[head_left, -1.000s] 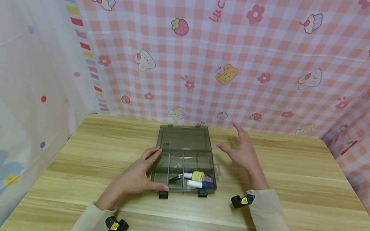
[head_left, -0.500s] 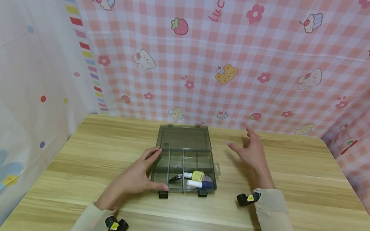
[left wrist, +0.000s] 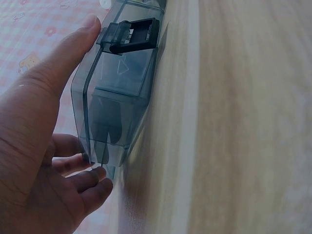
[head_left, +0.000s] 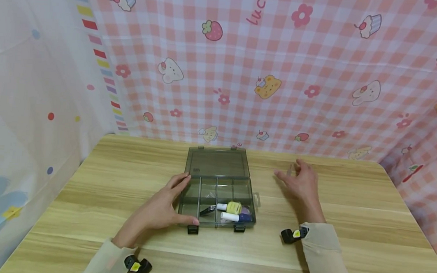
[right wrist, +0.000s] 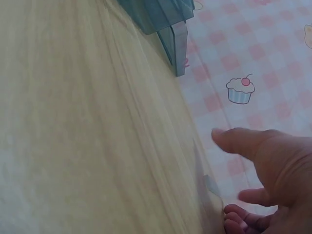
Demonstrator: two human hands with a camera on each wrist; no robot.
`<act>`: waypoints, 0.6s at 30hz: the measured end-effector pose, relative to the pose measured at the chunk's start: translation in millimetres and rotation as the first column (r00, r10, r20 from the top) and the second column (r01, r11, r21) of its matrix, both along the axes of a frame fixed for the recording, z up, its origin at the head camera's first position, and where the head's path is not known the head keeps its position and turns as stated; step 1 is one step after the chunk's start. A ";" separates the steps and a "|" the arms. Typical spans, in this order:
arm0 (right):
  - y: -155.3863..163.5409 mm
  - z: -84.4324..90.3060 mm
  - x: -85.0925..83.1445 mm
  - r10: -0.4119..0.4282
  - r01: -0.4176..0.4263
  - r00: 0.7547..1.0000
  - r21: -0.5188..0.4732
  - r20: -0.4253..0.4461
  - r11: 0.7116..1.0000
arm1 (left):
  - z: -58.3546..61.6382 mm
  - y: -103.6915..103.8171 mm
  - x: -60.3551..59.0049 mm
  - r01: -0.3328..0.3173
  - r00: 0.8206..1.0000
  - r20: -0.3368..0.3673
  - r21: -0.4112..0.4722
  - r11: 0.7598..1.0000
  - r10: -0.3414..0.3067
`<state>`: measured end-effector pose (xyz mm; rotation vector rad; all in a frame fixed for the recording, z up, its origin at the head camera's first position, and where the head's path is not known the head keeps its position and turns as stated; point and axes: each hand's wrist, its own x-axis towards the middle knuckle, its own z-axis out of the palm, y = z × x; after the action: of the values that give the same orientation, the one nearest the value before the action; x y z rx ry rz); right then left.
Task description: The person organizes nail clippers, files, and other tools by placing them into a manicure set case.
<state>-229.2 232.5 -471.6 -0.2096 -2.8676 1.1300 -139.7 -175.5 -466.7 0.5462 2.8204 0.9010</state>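
Observation:
A smoky clear plastic compartment box [head_left: 234, 189] lies on the table with its lid [head_left: 218, 163] folded back. In its front right compartment are a yellow nail polish bottle [head_left: 234, 208] and a dark blue one [head_left: 244, 218], both white-capped; something purple is partly hidden behind them. A small dark tool, perhaps a nail clipper [head_left: 208, 211], lies in the compartment to their left. My left hand [head_left: 158, 207] grips the box's left end, thumb on the front edge and fingers behind. My right hand [head_left: 300, 183] hovers around a small translucent piece [right wrist: 211, 185], thumb and fingers apart.
Two black latches [head_left: 193, 230] hang along the box's front edge. A clear tab [right wrist: 180, 48] sticks out from its right side. Pink checked cloth [head_left: 236, 71] hangs behind the wooden table [head_left: 362, 218], and a white printed cloth [head_left: 38, 102] hangs on the left.
My right hand has moved right, away from the box, and its fingers have drawn in and dropped closer to the table. The left hand and the box stay in place.

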 end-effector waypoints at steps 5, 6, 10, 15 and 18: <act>-0.5 -2.0 2.1 -0.035 0.035 0.999 -0.008 0.000 0.999 | -0.8 -0.3 -0.2 0.003 1.000 0.002 0.005 1.000 -0.003; -1.2 -1.3 3.4 -0.043 0.043 0.999 -0.019 -0.001 0.999 | -0.9 -0.3 -0.4 0.004 1.000 0.002 0.005 1.000 -0.004; 0.0 -2.6 3.4 -0.028 0.028 0.999 -0.006 -0.030 1.000 | -0.9 -0.2 -0.5 0.007 1.000 0.001 0.002 1.000 -0.007; -0.3 -4.1 1.8 -0.027 0.027 0.999 -0.003 -0.023 1.000 | 0.5 0.1 -0.1 0.004 1.000 0.003 0.008 1.000 -0.004; -0.8 -4.8 0.3 -0.042 0.042 0.999 -0.001 -0.015 0.999 | 1.2 0.2 0.2 0.001 1.000 0.005 0.011 1.000 -0.001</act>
<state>-228.9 231.6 -476.4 -0.2592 -2.8353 1.1198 -139.5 -175.3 -465.5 0.5454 2.8124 0.9164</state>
